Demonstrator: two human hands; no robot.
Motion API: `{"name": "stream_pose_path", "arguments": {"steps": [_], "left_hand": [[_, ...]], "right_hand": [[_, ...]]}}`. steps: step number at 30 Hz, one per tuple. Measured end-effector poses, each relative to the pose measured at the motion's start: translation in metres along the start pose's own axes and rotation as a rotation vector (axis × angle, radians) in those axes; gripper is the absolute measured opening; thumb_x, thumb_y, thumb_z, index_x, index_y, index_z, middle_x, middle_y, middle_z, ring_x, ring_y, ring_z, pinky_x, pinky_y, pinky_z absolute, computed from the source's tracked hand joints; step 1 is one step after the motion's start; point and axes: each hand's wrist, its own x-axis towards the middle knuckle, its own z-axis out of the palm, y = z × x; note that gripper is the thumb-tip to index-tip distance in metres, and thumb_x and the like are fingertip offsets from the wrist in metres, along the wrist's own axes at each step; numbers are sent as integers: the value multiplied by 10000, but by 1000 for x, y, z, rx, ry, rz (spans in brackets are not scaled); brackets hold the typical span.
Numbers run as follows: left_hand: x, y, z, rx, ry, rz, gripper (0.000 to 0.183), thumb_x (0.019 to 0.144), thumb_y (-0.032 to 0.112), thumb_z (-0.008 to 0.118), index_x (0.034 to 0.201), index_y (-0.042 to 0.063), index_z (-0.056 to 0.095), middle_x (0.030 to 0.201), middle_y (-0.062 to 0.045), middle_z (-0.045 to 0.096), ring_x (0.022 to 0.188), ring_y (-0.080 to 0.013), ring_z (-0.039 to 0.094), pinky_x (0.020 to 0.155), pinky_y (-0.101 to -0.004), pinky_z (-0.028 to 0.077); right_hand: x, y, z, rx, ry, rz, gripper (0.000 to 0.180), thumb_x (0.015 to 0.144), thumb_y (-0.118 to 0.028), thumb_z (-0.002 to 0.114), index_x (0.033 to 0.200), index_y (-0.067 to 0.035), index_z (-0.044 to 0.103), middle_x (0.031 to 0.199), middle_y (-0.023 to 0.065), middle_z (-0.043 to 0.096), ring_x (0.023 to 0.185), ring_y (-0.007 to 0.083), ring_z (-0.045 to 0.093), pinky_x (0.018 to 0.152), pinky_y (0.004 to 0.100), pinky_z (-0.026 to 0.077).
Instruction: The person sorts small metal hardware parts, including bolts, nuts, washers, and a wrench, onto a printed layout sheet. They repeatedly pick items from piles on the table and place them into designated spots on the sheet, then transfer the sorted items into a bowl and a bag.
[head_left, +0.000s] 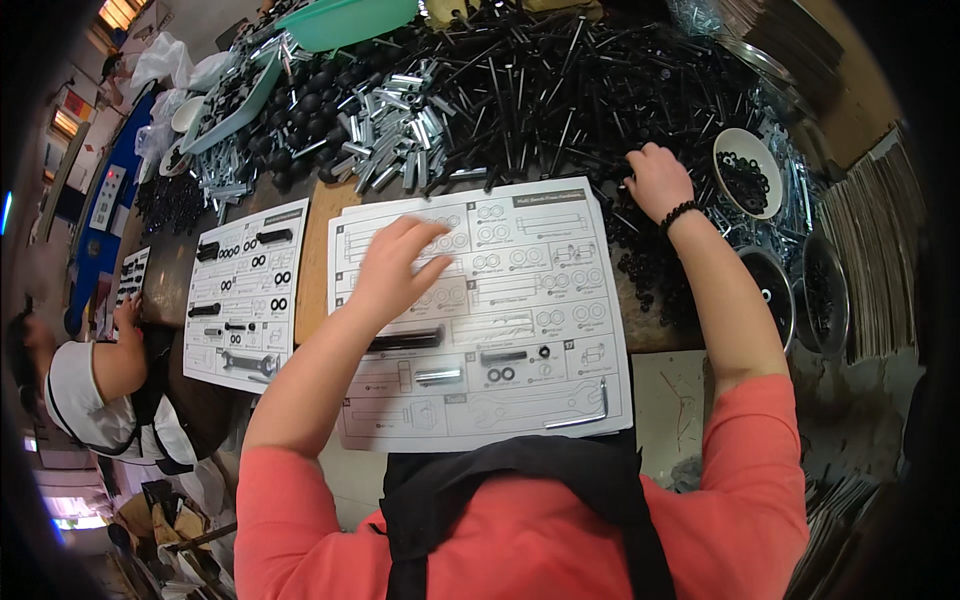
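Observation:
A white printed hardware sheet with outlined boxes lies before me, on top of other sheets. Above its left half hovers my left hand, slightly blurred, fingers apart and holding nothing visible. On the sheet rest a thick black bolt, a silver metal sleeve, a smaller black bolt, a pair of black washers, a black nut and an L-shaped hex key. My right hand reaches into the edge of the black hardware pile; its fingertips are partly hidden, so any held part is unclear.
Black bolts heap across the back, beside silver sleeves and black balls. A white bowl and metal bowls stand right, near stacked cardboard. Another filled sheet lies left; a co-worker sits beyond.

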Motion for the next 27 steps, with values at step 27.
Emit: {"name": "stream_pose_path", "arguments": {"steps": [27], "left_hand": [[224,46,130,-30,6,35,217,703,158,666,899,66,663,969,-101,601,921,-255,581,810,-344,467]], "right_hand": [[44,23,19,58,-211,200,187,855,-92,454,991,-64,580,973,131,621,878,288,625,721,387,521]]}}
